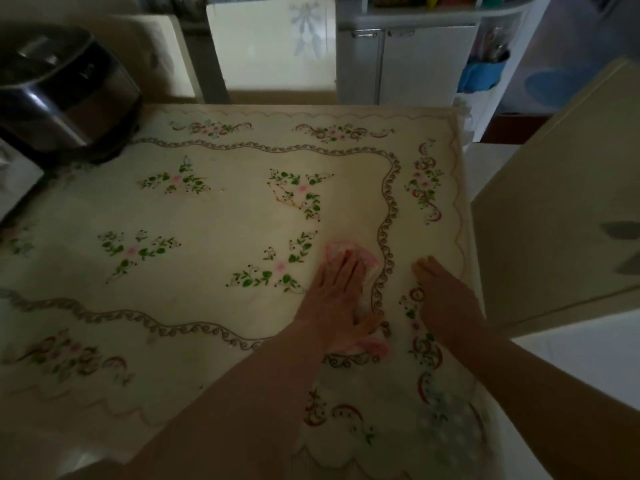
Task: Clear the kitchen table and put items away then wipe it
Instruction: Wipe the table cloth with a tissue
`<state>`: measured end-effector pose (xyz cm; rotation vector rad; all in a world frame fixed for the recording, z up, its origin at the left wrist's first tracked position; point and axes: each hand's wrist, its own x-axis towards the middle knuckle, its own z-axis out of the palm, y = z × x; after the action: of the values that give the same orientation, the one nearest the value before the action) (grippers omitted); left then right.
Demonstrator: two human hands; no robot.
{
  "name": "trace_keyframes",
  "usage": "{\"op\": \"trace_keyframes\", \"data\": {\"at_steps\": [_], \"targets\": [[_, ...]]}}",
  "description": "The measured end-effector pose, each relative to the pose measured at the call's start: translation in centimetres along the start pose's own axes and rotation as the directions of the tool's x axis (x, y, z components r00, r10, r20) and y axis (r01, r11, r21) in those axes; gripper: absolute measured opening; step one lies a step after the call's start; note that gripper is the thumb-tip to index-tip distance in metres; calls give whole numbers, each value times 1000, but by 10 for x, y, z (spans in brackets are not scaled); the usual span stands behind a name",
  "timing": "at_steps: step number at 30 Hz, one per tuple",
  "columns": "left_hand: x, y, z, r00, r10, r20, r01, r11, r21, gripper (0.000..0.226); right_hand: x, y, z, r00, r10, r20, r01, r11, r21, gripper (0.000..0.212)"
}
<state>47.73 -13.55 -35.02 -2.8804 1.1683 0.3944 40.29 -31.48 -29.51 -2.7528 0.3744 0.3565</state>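
Note:
The kitchen table (221, 209) is covered with a cream floral tablecloth. A pink and white cloth (367, 261) lies flat on it near the right side. My left hand (341, 299) presses down on the cloth with straight fingers. My right hand (445, 299) rests flat on the tablecloth just to the right, close to the table's right edge, holding nothing.
A dark rice cooker (62, 91) stands at the table's far left corner, a white object (17, 178) beside it at the left edge. Two cream chairs (273, 46) stand behind the table, another chair (561, 202) at the right. White cabinets (408, 60) are at the back.

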Motion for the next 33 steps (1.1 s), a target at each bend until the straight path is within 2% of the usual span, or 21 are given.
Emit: {"op": "trace_keyframes", "data": {"at_steps": [5,9,13,16,18,22,24,28,33], "targets": [[-47,0,11,989,-147,-3,147,988,-41,94,-4,-27,10,990,-141,12,141,989,-39,62],[-78,-29,17,945,-324,46,325,945,-31,122,0,-59,20,973,-231,25,232,969,-81,59],[-103,-67,22,871,-492,7,490,867,-89,104,11,-93,27,966,-242,92,248,966,-69,65],[-122,-106,25,821,-571,14,571,820,-52,108,21,-122,34,951,-301,75,306,949,-73,61],[-134,-131,27,788,-615,-10,615,788,-27,116,29,-141,40,933,-350,87,357,930,-82,58],[-154,-170,26,719,-695,-31,687,716,-123,105,44,-177,52,912,-394,111,403,912,-78,60],[-162,-194,26,676,-737,-14,728,671,-141,104,54,-200,58,896,-423,136,437,895,-89,59],[-181,-237,30,597,-800,-66,782,598,-174,105,73,-243,71,872,-463,160,477,876,-65,67],[-194,-288,30,517,-856,-17,842,513,-167,106,94,-287,88,837,-533,124,540,841,-29,68]]}}
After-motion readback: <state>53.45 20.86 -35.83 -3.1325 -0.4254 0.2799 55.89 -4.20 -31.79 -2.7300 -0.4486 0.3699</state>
